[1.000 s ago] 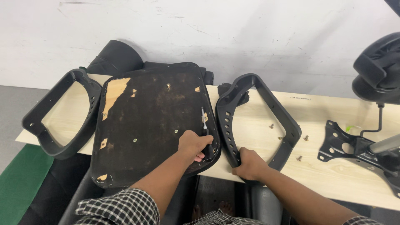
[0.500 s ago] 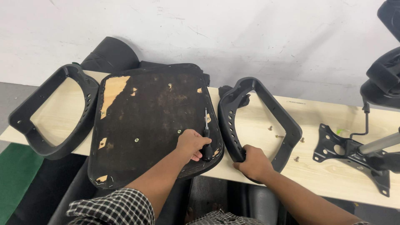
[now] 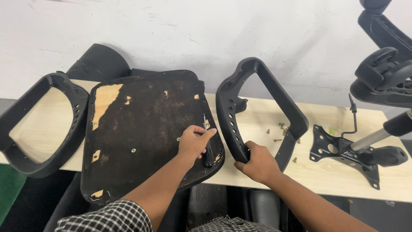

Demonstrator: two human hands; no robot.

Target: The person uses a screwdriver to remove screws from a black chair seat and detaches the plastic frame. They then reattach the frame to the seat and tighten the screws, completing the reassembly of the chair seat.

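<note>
Armrest (image 3: 257,111) tipped upright on desk (image 3: 330,176), clamped at lower corner by right hand (image 3: 257,163); left hand (image 3: 195,144) wrapped round screwdriver (image 3: 207,144), pressing on seat base (image 3: 146,133), steadying.

White scuffed wall (image 3: 171,30) behind, pale wood bench (image 3: 326,172), green floor patch (image 3: 8,189) lower left.

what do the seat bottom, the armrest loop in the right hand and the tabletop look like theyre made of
Seat bottom: seemingly plywood under thin black fabric, since torn patches show pale wood.
Armrest loop held by the right hand: probably moulded plastic, matte black with a smooth one-piece shape.
Tabletop: light wood or wood-look laminate with faint grain; which one is unclear.
</note>
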